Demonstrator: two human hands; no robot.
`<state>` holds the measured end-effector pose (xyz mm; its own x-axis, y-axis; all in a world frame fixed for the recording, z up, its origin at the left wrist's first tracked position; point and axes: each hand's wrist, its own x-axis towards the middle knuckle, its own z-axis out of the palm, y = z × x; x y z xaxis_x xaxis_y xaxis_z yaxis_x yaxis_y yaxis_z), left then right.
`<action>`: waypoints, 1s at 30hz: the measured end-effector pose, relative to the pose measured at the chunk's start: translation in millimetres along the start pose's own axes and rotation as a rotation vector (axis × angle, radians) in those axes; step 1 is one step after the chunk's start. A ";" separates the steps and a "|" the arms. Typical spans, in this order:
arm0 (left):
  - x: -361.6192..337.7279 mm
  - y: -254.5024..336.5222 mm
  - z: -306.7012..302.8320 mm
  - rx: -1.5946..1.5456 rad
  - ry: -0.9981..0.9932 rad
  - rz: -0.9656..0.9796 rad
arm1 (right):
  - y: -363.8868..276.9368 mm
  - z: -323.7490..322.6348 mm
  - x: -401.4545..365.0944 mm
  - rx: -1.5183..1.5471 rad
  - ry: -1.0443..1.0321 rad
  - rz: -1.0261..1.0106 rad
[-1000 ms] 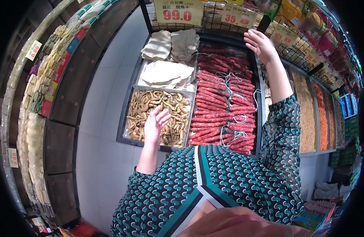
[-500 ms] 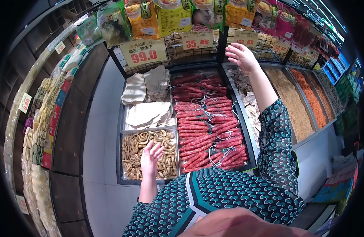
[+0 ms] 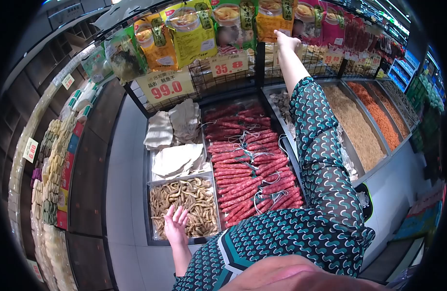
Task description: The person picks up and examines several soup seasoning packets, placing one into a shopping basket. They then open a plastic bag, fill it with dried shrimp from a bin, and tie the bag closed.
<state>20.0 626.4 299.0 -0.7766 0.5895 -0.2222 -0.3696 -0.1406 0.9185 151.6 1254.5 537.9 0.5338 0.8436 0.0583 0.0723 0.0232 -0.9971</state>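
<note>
My right hand (image 3: 287,42) is raised at the rack, one finger stretched out at the lower edge of an orange soup packet (image 3: 273,19); the other fingers are bent and partly hidden. It is open, with no thing showing in its grasp. Low on the left, my left hand (image 3: 176,224) is open with fingers apart, overlapping a tray of small brown dried goods (image 3: 184,191). Red sausages (image 3: 238,182) tied with white string fill the compartment beside that tray. Pale flat dried sheets (image 3: 179,160) lie behind it.
More packets, including a yellow one (image 3: 192,29), hang along the rack. A price sign (image 3: 165,87) reads 99.0. Right of my arm are bins of tan dried goods (image 3: 354,126) and orange dried goods (image 3: 373,114). A shelf of wrapped goods (image 3: 51,179) curves along the left.
My right arm has stretched farther forward, bringing the hand up to the hanging orange packet; its spread fingers have partly bent. The view has shifted. My left hand remains over the brown dried goods.
</note>
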 end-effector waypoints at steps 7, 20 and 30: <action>-9.2 -8.5 8.8 0.001 0.053 0.016 | 29.2 3.6 84.7 -0.039 -0.497 -0.306; -44.3 -29.0 42.8 0.024 0.113 0.015 | 24.3 -20.0 81.2 0.307 -0.924 -0.246; -59.0 -41.9 64.2 0.022 0.121 -0.017 | 30.1 -39.3 94.9 0.518 -0.938 -0.226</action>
<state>114.0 648.5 294.7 -0.8267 0.4911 -0.2746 -0.3732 -0.1135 0.9208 237.6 1314.2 515.3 -0.3170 0.8596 0.4008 -0.3923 0.2659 -0.8806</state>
